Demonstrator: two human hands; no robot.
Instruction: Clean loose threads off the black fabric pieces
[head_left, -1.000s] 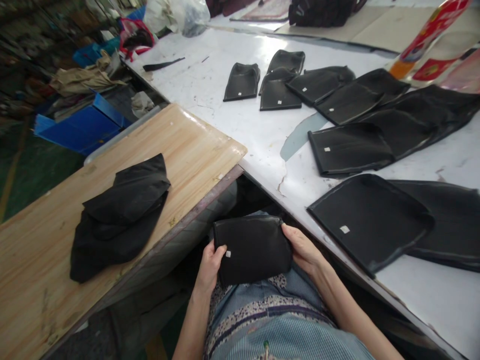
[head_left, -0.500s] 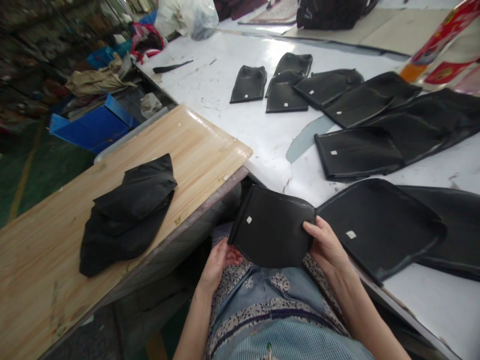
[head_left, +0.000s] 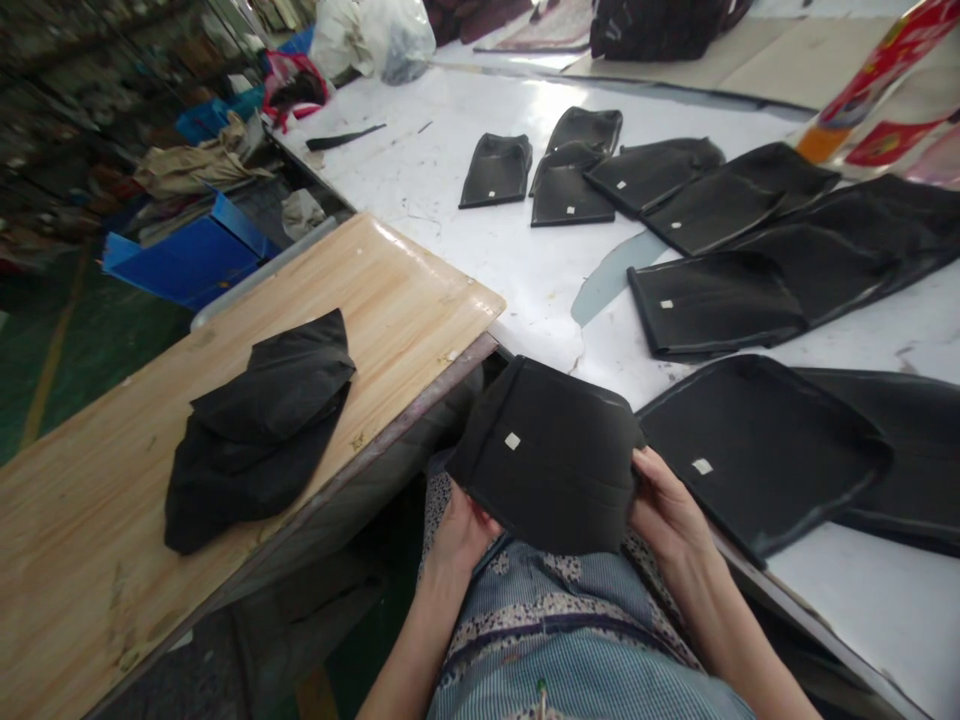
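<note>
Left hand (head_left: 459, 530): pinching the lower left corner of a flat, black, roughly rectangular panel of soft sheet material (head_left: 574, 485), fingers partly tucked beneath. Right hand (head_left: 670, 510): gripping the panel's right edge, thumb by the rim, most fingers hidden behind.

Panel position: between the hands, over the lap, just off the corner where the two work surfaces meet. Long axis runs left to right from hand to hand, right end dipping slightly. A small white square mark (head_left: 512, 440) sits toward the left end, beside a crease; a narrow strip extends left of that crease.

Key relation (judged): the right hand is nearer the near edge of the white tabletop (head_left: 517, 285), the left nearer the front edge of the pale wood-grain tabletop (head_left: 409, 290). In view, the panel's right end meets the left corner of a large, flat, black marked piece (head_left: 757, 440) lying along that white near edge; contact cannot be told.

Further out: similar black pieces, some overlapping (head_left: 716, 300), run toward the white tabletop's far side. On the wood-grain tabletop, toward its right-hand end, a crumpled black cloth (head_left: 259, 430), well apart from the left hand.
</note>
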